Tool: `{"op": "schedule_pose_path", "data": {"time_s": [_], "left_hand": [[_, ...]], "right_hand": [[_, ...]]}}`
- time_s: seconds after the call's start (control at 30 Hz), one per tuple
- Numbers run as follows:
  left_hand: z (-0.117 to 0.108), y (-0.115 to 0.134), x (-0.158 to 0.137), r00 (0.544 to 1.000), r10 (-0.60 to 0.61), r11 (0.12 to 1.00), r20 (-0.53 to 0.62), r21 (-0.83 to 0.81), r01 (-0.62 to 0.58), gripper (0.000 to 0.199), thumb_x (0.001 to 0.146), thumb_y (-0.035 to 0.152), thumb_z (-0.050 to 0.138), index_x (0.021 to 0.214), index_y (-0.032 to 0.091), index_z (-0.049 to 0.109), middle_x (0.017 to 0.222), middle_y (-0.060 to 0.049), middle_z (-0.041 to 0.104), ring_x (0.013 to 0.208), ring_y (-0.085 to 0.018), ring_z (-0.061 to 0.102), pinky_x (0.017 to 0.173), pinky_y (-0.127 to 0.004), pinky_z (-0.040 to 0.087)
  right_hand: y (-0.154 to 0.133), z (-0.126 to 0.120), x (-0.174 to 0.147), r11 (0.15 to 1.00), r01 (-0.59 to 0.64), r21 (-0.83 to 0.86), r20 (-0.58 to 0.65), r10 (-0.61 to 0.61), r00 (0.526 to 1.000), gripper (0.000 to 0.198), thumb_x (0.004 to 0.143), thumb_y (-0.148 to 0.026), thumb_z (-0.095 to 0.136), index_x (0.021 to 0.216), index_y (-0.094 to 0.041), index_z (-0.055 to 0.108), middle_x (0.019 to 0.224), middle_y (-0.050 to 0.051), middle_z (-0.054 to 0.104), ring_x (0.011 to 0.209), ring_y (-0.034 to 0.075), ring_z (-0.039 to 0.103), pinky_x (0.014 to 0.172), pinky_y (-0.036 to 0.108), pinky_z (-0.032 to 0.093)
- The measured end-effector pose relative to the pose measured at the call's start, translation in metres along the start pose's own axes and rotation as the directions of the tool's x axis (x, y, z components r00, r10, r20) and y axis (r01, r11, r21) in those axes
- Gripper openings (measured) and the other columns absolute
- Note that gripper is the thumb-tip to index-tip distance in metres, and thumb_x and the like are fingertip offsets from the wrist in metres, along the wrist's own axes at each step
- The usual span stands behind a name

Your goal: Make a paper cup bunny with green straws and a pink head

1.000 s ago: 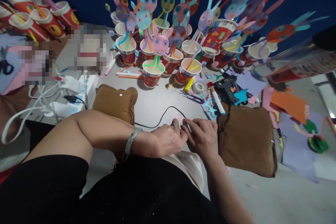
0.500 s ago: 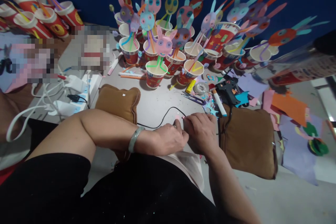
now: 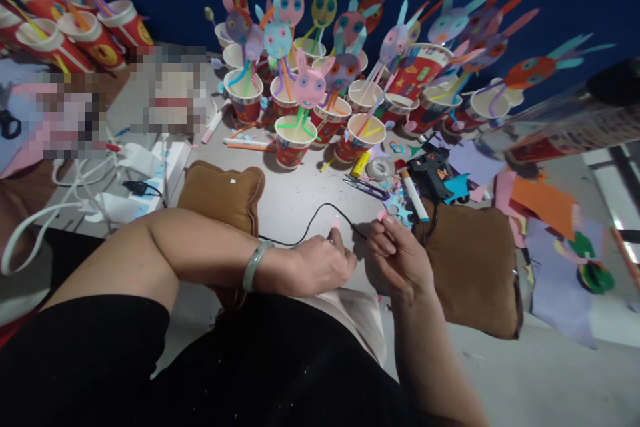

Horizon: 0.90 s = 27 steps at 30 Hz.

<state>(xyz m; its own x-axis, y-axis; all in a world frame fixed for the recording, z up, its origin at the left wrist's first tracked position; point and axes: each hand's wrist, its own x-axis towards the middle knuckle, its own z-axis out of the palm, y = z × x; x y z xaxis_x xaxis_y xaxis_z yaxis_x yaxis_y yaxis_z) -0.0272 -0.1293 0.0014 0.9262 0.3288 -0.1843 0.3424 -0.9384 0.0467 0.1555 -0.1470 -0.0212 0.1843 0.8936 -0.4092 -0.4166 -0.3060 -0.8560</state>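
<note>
My left hand (image 3: 323, 263), below a pale bangle (image 3: 257, 265), is closed over the table with its fingers curled. A small pink piece (image 3: 335, 223) shows at its index fingertip; whether the fingers grip it cannot be made out. Turned partly palm up, my right hand (image 3: 400, 250) pinches a small pink paper piece (image 3: 382, 215) between thumb and fingers. The two hands are apart. Just beyond them a black cord (image 3: 325, 207) curves across the table. Past the right hand lie star-shaped paper scraps (image 3: 399, 203) and a marker (image 3: 414, 193).
Paper cups (image 3: 296, 147) with rabbit-faced straw figures crowd the back. Small scissors (image 3: 367, 187), a tape roll (image 3: 381, 168) and a black glue gun (image 3: 427, 170) lie ahead. Brown cushions (image 3: 470, 267) flank my hands. A power strip (image 3: 170, 167) with tangled cables lies left, coloured paper (image 3: 563, 287) right.
My right hand has drawn away from the left, moved slightly right and rolled palm up, bringing the pink piece into sight. My left hand has barely moved.
</note>
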Motion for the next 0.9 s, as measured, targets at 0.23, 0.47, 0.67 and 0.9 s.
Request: {"op": "schedule_pose_path", "data": {"time_s": [0.23,0.47,0.67,0.9], "left_hand": [[0.000,0.001,-0.001,1.000,-0.005,1.000,0.006,-0.021,0.006,0.038,0.098,0.009,0.033,0.124,0.000,0.060,0.133,-0.041,0.056,0.092,-0.032,0.076,0.060,-0.034,0.060],[0.001,0.001,-0.002,1.000,-0.008,1.000,-0.006,0.000,0.008,0.039,0.097,0.007,0.038,0.130,-0.001,0.058,0.131,-0.041,0.058,0.092,-0.031,0.076,0.062,-0.033,0.060],[0.003,0.001,-0.001,1.000,-0.011,1.000,-0.013,-0.008,0.010,0.037,0.096,0.007,0.036,0.124,0.001,0.060,0.131,-0.041,0.057,0.090,-0.031,0.076,0.061,-0.033,0.058],[0.003,0.000,-0.001,1.000,0.000,1.000,-0.016,0.022,0.000,0.041,0.096,0.006,0.033,0.129,-0.002,0.058,0.130,-0.041,0.058,0.092,-0.032,0.076,0.061,-0.033,0.058]], "right_hand": [[0.006,-0.001,-0.012,0.903,0.101,-0.418,0.036,-0.095,0.995,0.036,0.078,-0.052,0.078,0.075,-0.019,0.064,0.059,-0.004,0.057,0.039,0.004,0.040,0.038,0.020,0.028],[0.004,-0.003,-0.005,0.698,0.067,-0.713,0.130,0.038,0.991,0.037,0.080,-0.053,0.072,0.075,-0.017,0.066,0.053,-0.002,0.059,0.042,0.008,0.042,0.039,0.022,0.030],[0.007,-0.013,-0.004,0.581,0.226,-0.782,0.149,-0.178,0.973,0.026,0.087,-0.046,0.065,0.088,-0.020,0.063,0.057,-0.001,0.063,0.043,0.012,0.050,0.043,0.025,0.039],[0.008,-0.016,-0.011,0.361,0.423,-0.831,0.345,-0.263,0.901,0.026,0.088,-0.043,0.068,0.097,-0.019,0.068,0.067,0.000,0.064,0.054,0.013,0.055,0.052,0.027,0.044]]}}
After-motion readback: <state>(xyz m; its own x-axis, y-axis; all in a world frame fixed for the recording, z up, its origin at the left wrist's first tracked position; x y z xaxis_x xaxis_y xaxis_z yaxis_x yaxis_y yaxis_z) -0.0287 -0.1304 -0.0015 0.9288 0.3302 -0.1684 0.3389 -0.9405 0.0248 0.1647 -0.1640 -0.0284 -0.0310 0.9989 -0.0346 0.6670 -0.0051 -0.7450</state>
